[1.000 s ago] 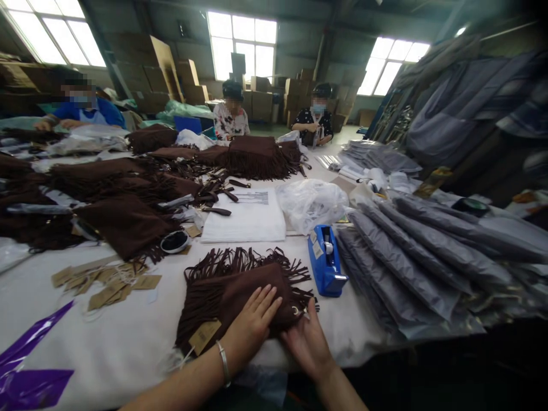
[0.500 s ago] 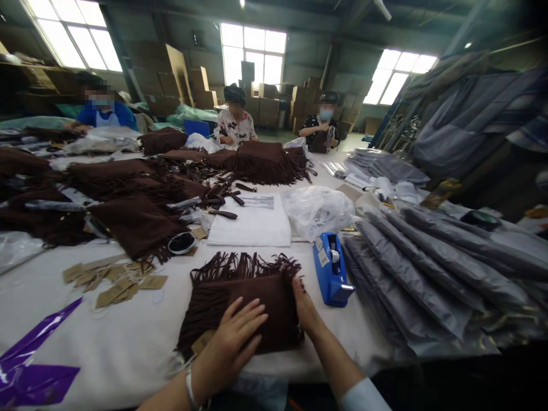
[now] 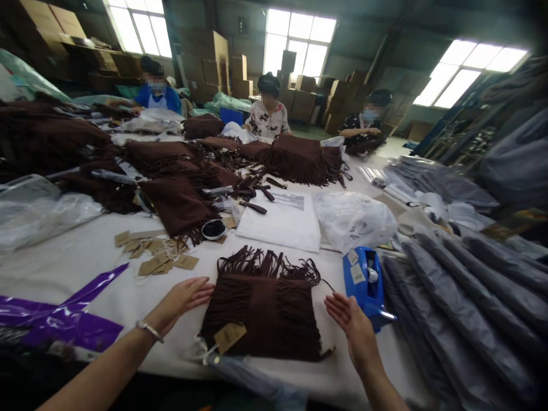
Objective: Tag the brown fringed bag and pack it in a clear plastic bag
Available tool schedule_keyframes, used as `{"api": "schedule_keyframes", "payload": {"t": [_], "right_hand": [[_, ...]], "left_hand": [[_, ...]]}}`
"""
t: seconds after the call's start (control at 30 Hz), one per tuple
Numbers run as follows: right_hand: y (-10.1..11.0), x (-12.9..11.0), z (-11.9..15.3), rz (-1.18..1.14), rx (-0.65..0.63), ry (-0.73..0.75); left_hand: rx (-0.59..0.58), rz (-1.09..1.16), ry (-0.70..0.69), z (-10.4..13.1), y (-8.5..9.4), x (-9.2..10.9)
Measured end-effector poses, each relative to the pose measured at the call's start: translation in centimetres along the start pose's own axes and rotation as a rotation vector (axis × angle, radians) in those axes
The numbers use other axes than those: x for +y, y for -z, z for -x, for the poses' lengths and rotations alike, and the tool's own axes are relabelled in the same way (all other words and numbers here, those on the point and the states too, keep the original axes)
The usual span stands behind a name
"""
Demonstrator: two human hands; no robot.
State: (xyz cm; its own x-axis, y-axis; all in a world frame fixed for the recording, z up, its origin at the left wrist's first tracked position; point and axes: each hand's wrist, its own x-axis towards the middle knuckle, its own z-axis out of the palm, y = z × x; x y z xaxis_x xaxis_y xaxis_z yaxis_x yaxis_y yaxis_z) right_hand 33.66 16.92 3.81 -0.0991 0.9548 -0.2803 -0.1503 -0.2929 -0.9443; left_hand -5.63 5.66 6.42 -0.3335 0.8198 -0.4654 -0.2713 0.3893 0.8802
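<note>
A dark brown fringed bag (image 3: 263,311) lies flat in front of me, its fringe spread over the top edge and both sides. A tan cardboard tag (image 3: 230,338) rests on its lower left corner, with a white string. My left hand (image 3: 188,297) is open beside the bag's left edge, fingers straight and pointing towards it. On the other side my right hand (image 3: 349,319) is open, palm facing inward, a little apart from the bag's right edge. Neither hand holds anything. Just behind my right hand stands a blue tape dispenser (image 3: 357,277).
Loose tan tags (image 3: 158,260) and purple plastic film (image 3: 81,325) lie to the left. A white sheet (image 3: 278,222) and a clear plastic bag (image 3: 355,220) sit behind the bag. Grey wrapped packages (image 3: 454,291) are stacked at right. Several brown bags (image 3: 180,200) and three people are across the table.
Both hands have come off the brown bag and moved apart, one to each side. The tag on the bag now shows fully. My view has turned left.
</note>
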Motion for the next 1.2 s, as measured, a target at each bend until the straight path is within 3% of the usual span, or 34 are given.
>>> {"api": "schedule_keyframes", "payload": {"t": [0.1, 0.2, 0.33, 0.43, 0.6, 0.67, 0.73, 0.87, 0.97, 1.03, 1.13, 1.2], "right_hand": [[0.7, -0.4, -3.4, -0.067, -0.170, -0.428], [-1.8, -1.8, -6.2, -0.114, -0.466, -0.659], [-6.0, -3.6, -8.7, -0.197, -0.733, -0.739], [-7.5, -3.6, -10.4, -0.164, -0.792, -0.760], [-8.3, -2.9, -12.9, -0.107, -0.864, -0.780], [-8.7, -3.5, -13.2, -0.052, -0.855, -0.691], [-9.3, -4.7, -12.5, 0.104, -0.848, -0.494], [-9.5, -6.2, -8.0, 0.624, -0.972, 0.080], [-8.5, -4.6, -3.2, 0.944, -1.031, 0.457], [-7.4, -3.0, -0.3, 1.076, -1.043, 0.605], [-5.8, -2.1, 2.4, 1.074, -1.107, 0.790], [-5.3, -3.2, 2.5, 0.936, -1.055, 0.869]], "left_hand": [[-0.185, 0.026, 0.156, -2.0, -0.4, 1.0], [-0.418, 0.081, 0.302, -4.4, -1.4, 2.0], [-0.709, 0.128, 0.467, -7.6, -3.2, 2.8], [-0.801, 0.112, 0.563, -10.0, -4.7, 2.9], [-0.879, 0.127, 0.530, -13.8, -7.2, 3.3], [-0.892, 0.129, 0.507, -14.2, -8.2, 4.4], [-0.937, 0.062, 0.411, -13.6, -9.0, 5.9], [-1.077, -0.382, 0.002, -9.0, -9.1, 7.7], [-1.010, -0.738, -0.329, -3.8, -8.2, 6.2], [-0.926, -0.881, -0.500, -0.4, -7.5, 4.5], [-0.899, -0.912, -0.619, 3.4, -6.8, 3.4], [-0.860, -0.809, -0.620, 4.1, -6.4, 4.0]]}}
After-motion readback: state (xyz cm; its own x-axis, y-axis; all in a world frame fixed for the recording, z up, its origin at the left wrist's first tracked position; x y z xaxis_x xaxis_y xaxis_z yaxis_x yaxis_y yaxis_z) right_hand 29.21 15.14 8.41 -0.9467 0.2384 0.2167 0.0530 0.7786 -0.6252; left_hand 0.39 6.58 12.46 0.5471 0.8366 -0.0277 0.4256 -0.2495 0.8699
